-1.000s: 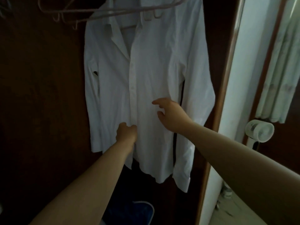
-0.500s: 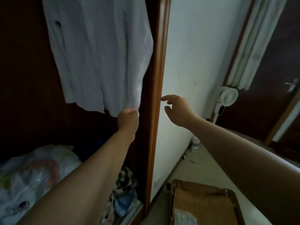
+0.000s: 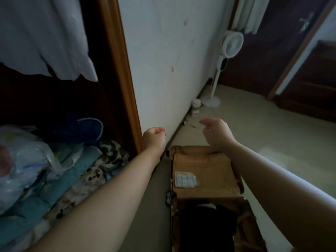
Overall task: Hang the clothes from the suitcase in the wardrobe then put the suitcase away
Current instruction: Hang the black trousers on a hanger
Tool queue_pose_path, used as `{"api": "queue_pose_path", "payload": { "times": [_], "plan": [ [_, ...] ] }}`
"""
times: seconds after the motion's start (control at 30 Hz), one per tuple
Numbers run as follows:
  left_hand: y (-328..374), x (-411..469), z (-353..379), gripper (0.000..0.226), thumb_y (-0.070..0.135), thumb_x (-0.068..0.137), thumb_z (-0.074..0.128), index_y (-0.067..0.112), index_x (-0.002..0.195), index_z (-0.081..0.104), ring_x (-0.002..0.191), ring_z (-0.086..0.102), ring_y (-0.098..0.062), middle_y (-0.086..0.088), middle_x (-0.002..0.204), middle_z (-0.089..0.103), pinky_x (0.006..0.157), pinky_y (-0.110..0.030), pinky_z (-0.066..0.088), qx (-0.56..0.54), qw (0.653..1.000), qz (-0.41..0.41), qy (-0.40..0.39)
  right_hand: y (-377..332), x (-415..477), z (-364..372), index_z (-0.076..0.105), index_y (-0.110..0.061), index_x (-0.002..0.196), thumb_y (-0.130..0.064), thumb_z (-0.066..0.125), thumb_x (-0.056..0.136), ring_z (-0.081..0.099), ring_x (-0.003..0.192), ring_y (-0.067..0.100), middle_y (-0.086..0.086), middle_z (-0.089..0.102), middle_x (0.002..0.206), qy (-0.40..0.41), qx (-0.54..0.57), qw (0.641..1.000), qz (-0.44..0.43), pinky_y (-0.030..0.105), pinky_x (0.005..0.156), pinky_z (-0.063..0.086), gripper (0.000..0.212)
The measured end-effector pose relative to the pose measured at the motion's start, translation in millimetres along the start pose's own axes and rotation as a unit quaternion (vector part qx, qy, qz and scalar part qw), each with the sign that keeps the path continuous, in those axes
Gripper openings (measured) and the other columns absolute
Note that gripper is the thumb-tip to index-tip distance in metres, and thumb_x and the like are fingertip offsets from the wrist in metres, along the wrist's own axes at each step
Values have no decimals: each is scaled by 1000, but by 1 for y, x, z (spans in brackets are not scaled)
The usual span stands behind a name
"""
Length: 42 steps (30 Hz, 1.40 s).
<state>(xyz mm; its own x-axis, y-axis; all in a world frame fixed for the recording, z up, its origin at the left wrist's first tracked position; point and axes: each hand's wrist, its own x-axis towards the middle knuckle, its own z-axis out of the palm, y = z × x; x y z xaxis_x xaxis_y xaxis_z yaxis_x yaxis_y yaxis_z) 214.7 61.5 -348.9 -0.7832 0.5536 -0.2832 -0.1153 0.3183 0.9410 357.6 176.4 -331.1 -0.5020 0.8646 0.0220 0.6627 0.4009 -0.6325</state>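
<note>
While both my hands hang in the air ahead of me, the brown suitcase [image 3: 209, 164] lies open on the floor [image 3: 272, 135], just below them and nearer to me. My left hand [image 3: 154, 136] is balled into an empty fist beside the wardrobe frame [image 3: 118, 70]. My right hand [image 3: 216, 132] is loosely curled, holding nothing, above the far edge of the lid [image 3: 218, 188]. The suitcase's long axis runs away from me along the wall [image 3: 163, 51], lid farthest, with dark clothes [image 3: 203, 226] in the near half. A white shirt [image 3: 45, 33] hangs inside the wardrobe, upper left.
</note>
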Motion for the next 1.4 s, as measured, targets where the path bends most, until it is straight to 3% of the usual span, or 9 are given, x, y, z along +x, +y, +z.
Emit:
{"api": "queue_pose_path", "payload": {
  "times": [0.17,0.37,0.6,0.7,0.8,0.97,1.23,1.33,1.4],
  "plan": [
    [-91,6,54,15,9,92,49,15,95,63,93,58,-22,-10,108,66,82,-29,46,62,996,-56,-43,105,-24,46,62,-13,127,0,50,88,59,115,19,5,64,125,-28,12,994,107,20,86,42,42],
    [-194,13,107,17,14,96,48,14,104,63,97,59,-20,-4,106,64,79,-29,44,99,984,-116,-93,211,-59,105,60,-14,128,-2,49,90,54,122,18,3,61,129,-50,34,973,225,24,97,41,41],
    [-333,32,153,15,11,93,50,17,95,64,102,59,-27,-7,107,66,86,-33,46,143,966,-178,-125,320,-96,195,66,-19,119,-3,42,92,57,116,20,0,64,123,-56,74,936,341,24,87,45,39],
    [-390,41,164,14,11,93,51,17,93,64,100,60,-27,-9,105,67,86,-33,48,159,957,-196,-143,361,-110,239,62,-21,124,-4,39,93,67,89,19,0,64,123,-51,107,912,393,23,62,49,42],
    [-451,49,176,11,11,91,57,19,92,65,98,63,-25,-9,105,68,86,-34,51,176,947,-214,-165,401,-123,284,58,-21,130,-7,39,97,56,50,12,1,65,117,-51,127,884,447,19,37,37,41],
    [-542,55,195,30,13,90,60,14,121,61,106,60,-25,-9,116,63,88,-30,48,219,924,-228,-213,460,-149,357,57,-17,129,-8,45,97,57,57,14,0,64,106,-30,165,842,513,30,52,48,35],
    [-657,63,232,64,27,91,63,11,146,34,125,49,-28,-10,142,46,99,-32,41,242,896,-273,-255,537,-173,444,51,-17,137,-11,55,95,54,61,11,1,62,90,-10,239,787,569,20,53,44,42],
    [-692,64,245,64,34,92,61,10,145,34,126,48,-27,-9,143,46,90,-27,39,222,887,-322,-246,555,-180,469,43,-21,144,-12,55,96,48,63,4,0,59,100,-21,245,796,553,16,59,42,50],
    [-712,65,251,65,38,93,58,8,145,34,127,47,-27,-9,144,44,91,-28,39,203,877,-365,-238,565,-186,484,38,-25,146,-13,54,97,52,59,4,-2,58,87,-28,238,807,539,12,45,41,54]
  ]
}}
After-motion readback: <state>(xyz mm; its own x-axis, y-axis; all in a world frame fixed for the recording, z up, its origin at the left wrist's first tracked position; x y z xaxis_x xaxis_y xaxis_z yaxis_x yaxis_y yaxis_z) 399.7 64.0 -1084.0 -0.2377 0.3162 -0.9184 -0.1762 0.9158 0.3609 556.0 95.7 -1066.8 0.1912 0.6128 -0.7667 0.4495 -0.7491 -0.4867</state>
